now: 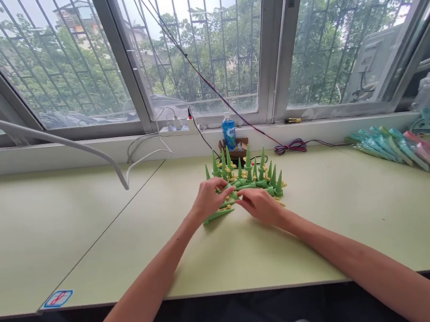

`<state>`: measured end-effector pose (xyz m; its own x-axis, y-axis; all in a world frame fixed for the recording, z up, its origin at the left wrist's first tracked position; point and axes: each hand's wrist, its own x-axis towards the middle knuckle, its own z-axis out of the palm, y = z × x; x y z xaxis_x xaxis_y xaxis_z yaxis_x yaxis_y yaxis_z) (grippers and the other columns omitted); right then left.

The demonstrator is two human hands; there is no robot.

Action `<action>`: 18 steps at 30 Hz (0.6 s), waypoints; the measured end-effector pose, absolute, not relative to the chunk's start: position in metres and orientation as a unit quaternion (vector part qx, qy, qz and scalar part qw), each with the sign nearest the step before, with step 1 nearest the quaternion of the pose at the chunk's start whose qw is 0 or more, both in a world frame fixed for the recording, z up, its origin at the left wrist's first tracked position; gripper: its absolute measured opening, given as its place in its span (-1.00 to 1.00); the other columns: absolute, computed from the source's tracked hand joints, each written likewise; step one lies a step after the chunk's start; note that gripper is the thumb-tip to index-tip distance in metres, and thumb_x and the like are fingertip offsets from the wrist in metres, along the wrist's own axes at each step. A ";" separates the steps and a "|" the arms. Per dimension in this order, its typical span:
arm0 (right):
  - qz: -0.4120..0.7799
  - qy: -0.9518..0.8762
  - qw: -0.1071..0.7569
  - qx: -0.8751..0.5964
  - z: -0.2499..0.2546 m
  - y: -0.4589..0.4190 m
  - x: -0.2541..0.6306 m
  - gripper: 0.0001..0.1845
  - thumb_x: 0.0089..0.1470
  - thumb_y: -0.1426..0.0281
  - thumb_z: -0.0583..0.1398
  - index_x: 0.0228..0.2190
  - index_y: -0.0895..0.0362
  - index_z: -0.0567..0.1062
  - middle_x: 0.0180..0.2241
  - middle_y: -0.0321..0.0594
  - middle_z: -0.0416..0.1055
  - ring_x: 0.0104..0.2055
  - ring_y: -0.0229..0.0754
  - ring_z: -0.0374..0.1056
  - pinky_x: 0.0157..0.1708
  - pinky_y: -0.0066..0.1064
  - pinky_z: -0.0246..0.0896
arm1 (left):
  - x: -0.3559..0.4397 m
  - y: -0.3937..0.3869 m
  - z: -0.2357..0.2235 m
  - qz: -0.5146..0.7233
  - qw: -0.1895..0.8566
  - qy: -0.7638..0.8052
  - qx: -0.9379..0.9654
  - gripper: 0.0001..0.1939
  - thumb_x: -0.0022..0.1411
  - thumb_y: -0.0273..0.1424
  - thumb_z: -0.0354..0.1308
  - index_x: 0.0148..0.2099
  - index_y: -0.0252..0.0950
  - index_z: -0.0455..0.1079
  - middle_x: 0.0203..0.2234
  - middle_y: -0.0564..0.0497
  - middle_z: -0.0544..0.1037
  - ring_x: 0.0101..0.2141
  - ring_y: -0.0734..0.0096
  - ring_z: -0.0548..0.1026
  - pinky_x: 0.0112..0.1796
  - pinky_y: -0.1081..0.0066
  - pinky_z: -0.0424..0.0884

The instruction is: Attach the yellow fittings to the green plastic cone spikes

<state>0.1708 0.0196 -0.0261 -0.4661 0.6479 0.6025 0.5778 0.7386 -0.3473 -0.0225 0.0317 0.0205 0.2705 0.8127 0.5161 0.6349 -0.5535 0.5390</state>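
Note:
Between both hands is a green plant watering spike (233, 195), slanted just above the table. My left hand (212, 197) is closed, thumb and fingers pinching it from the left. From the right, my right hand (262, 205) has its fingertips closed against the same piece; its exact grip is partly hidden. Behind the hands several green spikes (248, 164) stand upright with their points up. Others lie on their sides among small yellow valve pieces (282, 204). One long green spike (220, 214) lies flat below my left hand.
A blue-liquid bottle (229, 133) and an open cardboard box (242, 144) stand behind the spikes. A power strip (177, 129) sits on the window ledge. Coiled wires (290, 146) and wrapped plastic pieces (389, 145) lie right. A white cable (80, 146) arches over the left side.

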 end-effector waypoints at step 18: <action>0.144 -0.831 0.393 -0.366 -0.034 0.022 0.168 -0.73 0.14 0.42 0.11 -0.11 0.22 0.41 -0.45 -0.23 0.40 -0.47 -0.27 0.26 -0.39 -0.44 0.19 | -0.089 0.016 0.044 0.133 0.149 0.562 0.802 -0.88 0.07 -0.44 0.04 -0.38 -0.26 0.42 -0.33 -0.04 0.52 -0.35 0.34 0.48 -0.42 0.45 0.36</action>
